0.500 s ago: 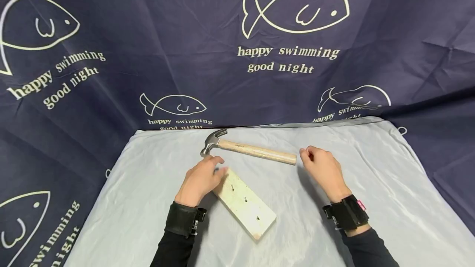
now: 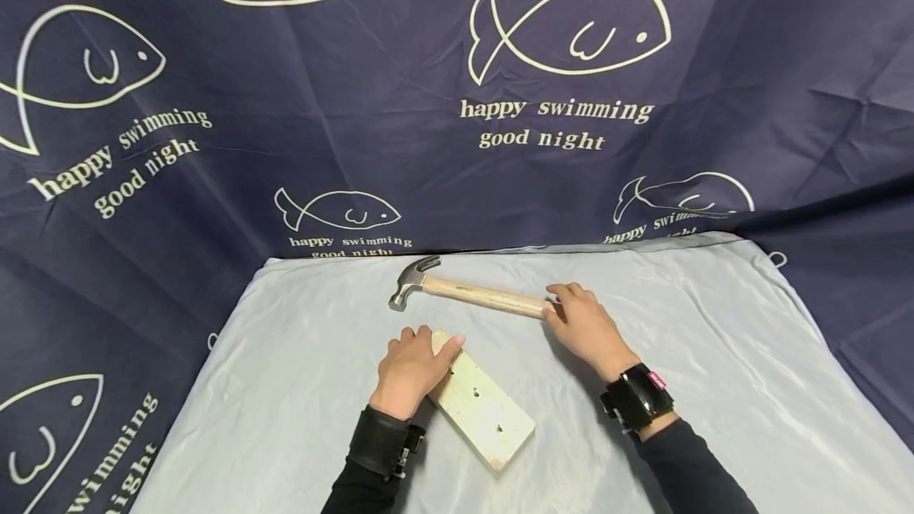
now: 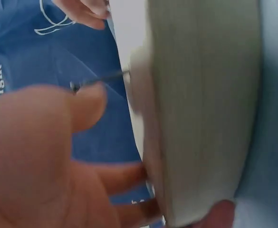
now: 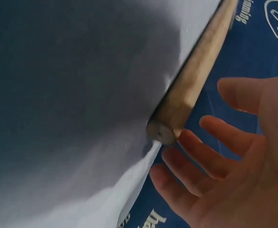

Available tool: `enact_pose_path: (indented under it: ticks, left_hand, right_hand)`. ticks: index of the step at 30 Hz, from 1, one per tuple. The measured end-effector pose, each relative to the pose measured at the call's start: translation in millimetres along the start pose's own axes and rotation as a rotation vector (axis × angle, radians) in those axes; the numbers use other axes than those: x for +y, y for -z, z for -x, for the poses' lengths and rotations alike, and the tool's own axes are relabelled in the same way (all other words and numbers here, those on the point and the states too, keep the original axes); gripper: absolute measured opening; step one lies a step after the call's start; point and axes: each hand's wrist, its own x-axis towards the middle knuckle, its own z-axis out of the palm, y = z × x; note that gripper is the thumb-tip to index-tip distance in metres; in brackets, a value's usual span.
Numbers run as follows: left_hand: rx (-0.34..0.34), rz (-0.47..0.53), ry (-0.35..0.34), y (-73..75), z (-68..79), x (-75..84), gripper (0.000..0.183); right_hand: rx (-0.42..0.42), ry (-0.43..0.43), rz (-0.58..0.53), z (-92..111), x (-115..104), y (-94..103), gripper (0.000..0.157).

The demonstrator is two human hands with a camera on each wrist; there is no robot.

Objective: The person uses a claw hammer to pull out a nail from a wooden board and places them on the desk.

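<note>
A pale wooden block (image 2: 480, 411) lies slanted on the cloth, with nails standing in its top face. At its far end is my left hand (image 2: 410, 367), thumb over the top and fingers curled round the edge. The left wrist view shows a nail (image 3: 100, 78) rising from the block beside my thumb, and a fingertip (image 3: 222, 213) at the block's end. Beyond the block rests a claw hammer (image 2: 485, 296), its steel head to the left. My right hand (image 2: 589, 331) is around the handle's end; in the right wrist view its fingers are loosely spread beside the handle (image 4: 188, 85).
Light grey cloth (image 2: 300, 419) covers the table, slightly wrinkled. A dark blue curtain (image 2: 443, 157) printed with fish and lettering hangs behind and to both sides. Black bands (image 2: 385, 439) circle both wrists.
My left hand has moved right and nearer, over the block's far end. My right hand has moved left to the hammer handle's end, its fingers opening out. The head view has shifted slightly.
</note>
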Motion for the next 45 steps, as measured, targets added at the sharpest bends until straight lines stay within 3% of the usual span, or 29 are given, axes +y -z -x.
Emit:
enact_pose_path:
  ticks: [4, 10, 19, 29, 35, 45]
  left_hand:
    - [0.019, 0.055, 0.067, -3.1, -3.0, 8.4, 0.076]
    - [-0.006, 0.016, 0.115, -5.0, -8.8, 16.5, 0.066]
    - [-0.044, -0.001, 0.163, -12.0, -16.5, 21.1, 0.072]
    - [0.006, -0.006, 0.125, -10.8, -28.7, 26.6, 0.050]
    - [0.005, 0.002, 0.100, -5.7, -41.5, 33.2, 0.042]
    - [0.005, -0.022, 0.114, -5.6, -61.2, 31.9, 0.047]
  right_hand:
    - [-0.047, 0.019, 0.040, -3, -2, -10.6, 0.051]
    - [-0.055, 0.051, 0.104, -6, -3, -22.6, 0.051]
    - [-0.067, 0.034, 0.107, -6, -9, -23.7, 0.045]
    - [0.015, 0.035, 0.138, -14, -15, -19.9, 0.032]
    - [-0.021, 0.006, 0.072, -18, -18, -15.7, 0.023]
    - [-0.014, -0.087, 0.058, 0, -8, -8.5, 0.029]
